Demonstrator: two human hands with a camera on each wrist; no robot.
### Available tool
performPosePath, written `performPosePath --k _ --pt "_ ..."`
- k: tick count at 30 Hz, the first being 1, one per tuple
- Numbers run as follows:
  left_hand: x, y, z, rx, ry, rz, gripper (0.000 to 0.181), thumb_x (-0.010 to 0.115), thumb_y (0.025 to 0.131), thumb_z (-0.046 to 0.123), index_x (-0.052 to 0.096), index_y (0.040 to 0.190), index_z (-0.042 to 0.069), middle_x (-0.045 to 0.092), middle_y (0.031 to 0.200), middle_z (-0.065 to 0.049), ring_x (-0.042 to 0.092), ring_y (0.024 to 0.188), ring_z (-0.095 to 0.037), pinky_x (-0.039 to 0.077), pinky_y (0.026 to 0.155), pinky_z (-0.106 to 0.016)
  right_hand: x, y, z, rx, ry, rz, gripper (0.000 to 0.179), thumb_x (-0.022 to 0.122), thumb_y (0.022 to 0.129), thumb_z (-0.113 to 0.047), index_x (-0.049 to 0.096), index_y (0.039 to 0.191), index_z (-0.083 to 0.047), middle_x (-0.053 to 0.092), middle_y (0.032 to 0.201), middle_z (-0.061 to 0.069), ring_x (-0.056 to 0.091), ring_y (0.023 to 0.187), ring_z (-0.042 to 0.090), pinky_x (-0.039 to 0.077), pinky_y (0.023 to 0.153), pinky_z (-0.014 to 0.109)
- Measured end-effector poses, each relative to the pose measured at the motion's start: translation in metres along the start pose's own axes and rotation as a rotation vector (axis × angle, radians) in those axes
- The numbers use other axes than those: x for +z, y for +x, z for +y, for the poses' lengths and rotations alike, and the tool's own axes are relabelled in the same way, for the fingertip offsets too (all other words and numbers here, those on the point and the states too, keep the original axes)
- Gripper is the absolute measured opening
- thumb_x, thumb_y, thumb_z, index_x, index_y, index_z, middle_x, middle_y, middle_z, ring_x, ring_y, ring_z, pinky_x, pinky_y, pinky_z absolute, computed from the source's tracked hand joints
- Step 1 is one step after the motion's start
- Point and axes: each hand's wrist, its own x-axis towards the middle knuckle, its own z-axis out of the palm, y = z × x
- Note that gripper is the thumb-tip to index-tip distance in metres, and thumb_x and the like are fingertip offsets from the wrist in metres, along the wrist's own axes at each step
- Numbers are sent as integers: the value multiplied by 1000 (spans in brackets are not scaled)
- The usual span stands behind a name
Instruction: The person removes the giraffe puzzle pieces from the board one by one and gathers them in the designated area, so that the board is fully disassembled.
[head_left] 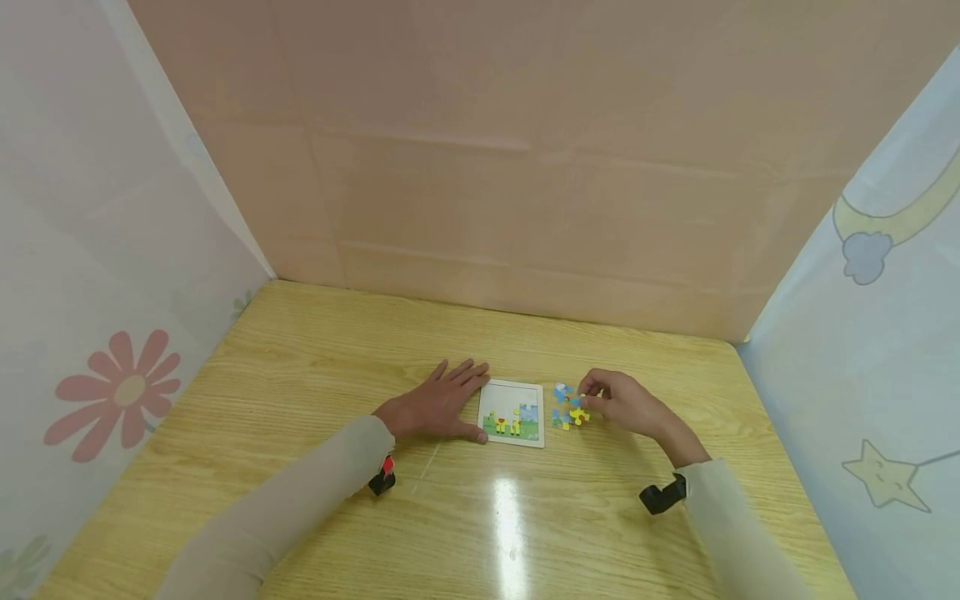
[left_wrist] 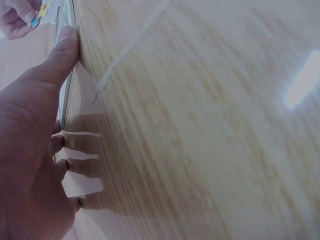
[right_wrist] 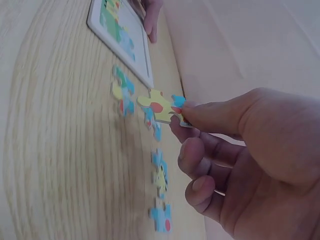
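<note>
Left hand (head_left: 438, 407), fingers spread, touches one puzzle tray (head_left: 508, 395) toward the bench's (head_left: 420, 533) far edge; right hand (head_left: 627, 403) pinches one yellow piece (right_wrist: 165, 105) near at least four loose pieces (right_wrist: 159, 215).

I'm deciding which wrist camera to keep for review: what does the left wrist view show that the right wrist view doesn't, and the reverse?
Only the left wrist view shows the pale streak on the tabletop and the bright reflection at its right edge.

Only the right wrist view clearly shows the loose pieces lying on the wood.

Both share the tabletop, part of the white-rimmed tray, the left hand, the right hand and the puzzle piece it pinches.
</note>
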Motion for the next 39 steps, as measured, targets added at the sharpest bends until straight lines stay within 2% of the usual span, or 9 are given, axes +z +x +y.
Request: performPosePath --k 9,17,23,32,39 --pt "1 1 -2 -2 12 -6 110 63 93 77 19 172 14 10 183 -3 5 171 -29 2 136 -64 -4 -10 20 10 -18 -23 10 64 107 -16 67 107 -6 66 97 8 52 73 11 47 62 26" --pt "2 2 -4 2 13 -9 111 61 94 78 18 173 14 8 183 -3 3 171 -28 2 136 -63 -2 -10 26 25 -10 -33 10 62 108 -12 66 110 -4 66 99 9 54 77 14 47 64 25" --pt "1 2 -3 7 8 -6 109 62 94 76 19 172 13 10 183 -4 5 171 -29 3 136 -64 0 -9 22 48 -30 -14 13 62 108 -13 67 114 -3 67 102 10 54 79 14 47 65 24" --pt "-1 1 -2 7 7 -11 109 63 95 75 19 172 12 11 182 -5 5 171 -30 3 135 -65 -5 -9 14 71 -69 63 15 61 106 -10 68 116 -1 69 115 17 55 82 17 49 70 26" --pt "0 1 -2 0 -1 -10 108 63 95 74 20 172 13 11 183 -4 5 171 -30 3 136 -64 6 1 13 36 -48 36 13 63 106 -10 69 115 -2 69 113 16 53 76 15 48 67 25"
